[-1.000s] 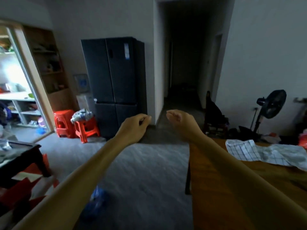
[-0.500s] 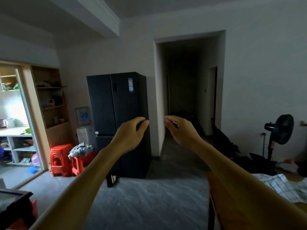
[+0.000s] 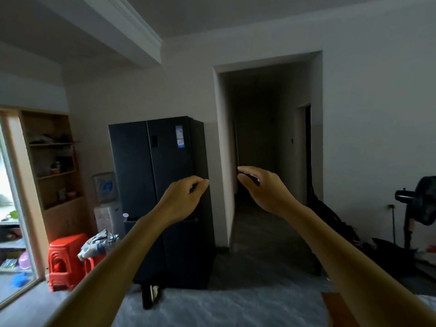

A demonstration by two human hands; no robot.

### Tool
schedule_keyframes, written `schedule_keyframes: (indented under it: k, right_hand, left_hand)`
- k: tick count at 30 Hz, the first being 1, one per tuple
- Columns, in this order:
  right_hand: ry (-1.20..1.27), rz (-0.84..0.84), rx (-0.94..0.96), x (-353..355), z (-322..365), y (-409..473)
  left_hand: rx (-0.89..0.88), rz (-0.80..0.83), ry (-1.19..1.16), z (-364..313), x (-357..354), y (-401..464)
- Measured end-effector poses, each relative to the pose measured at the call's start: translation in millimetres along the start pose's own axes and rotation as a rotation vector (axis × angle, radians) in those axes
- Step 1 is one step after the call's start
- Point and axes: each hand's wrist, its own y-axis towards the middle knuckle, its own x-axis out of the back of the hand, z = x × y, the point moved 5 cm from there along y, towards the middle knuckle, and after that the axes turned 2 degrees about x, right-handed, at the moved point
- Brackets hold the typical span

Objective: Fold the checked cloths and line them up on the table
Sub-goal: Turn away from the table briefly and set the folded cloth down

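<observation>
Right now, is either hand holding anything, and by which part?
Nothing. The left hand and right hand are raised in the air, fingers loosely curled, both empty.

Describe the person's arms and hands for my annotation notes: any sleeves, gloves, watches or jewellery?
Both forearms are bare as far as the head view shows; no sleeve reaches into the picture. The left hand and right hand wear no gloves. No watch, bracelet or ring is visible on either wrist or on the fingers that show, though the dim light hides fine detail.

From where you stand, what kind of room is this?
Most likely a lived-in home, a kitchen or dining area: a tall black fridge, wooden shelves of household items, red plastic stools, and a standing fan.
</observation>
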Motion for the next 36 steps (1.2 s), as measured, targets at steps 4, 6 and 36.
schedule_keyframes:
  k: [4, 6, 36]
  right_hand:
    - [-0.048, 0.037, 0.013, -39.3, -24.9, 45.9]
    - [-0.061, 0.054, 0.005, -65.2, -40.8, 70.0]
    - [-0.229, 0.006, -0.288, -210.5, -423.3, 343.4]
  left_hand:
    - [-0.034, 0.009, -0.014, 38.6, -12.6, 50.8]
    - [-0.040, 0.022, -0.009, 65.1, -20.3, 75.5]
    - [-0.167, 0.176, 0.000, 274.7, -249.9, 512.4]
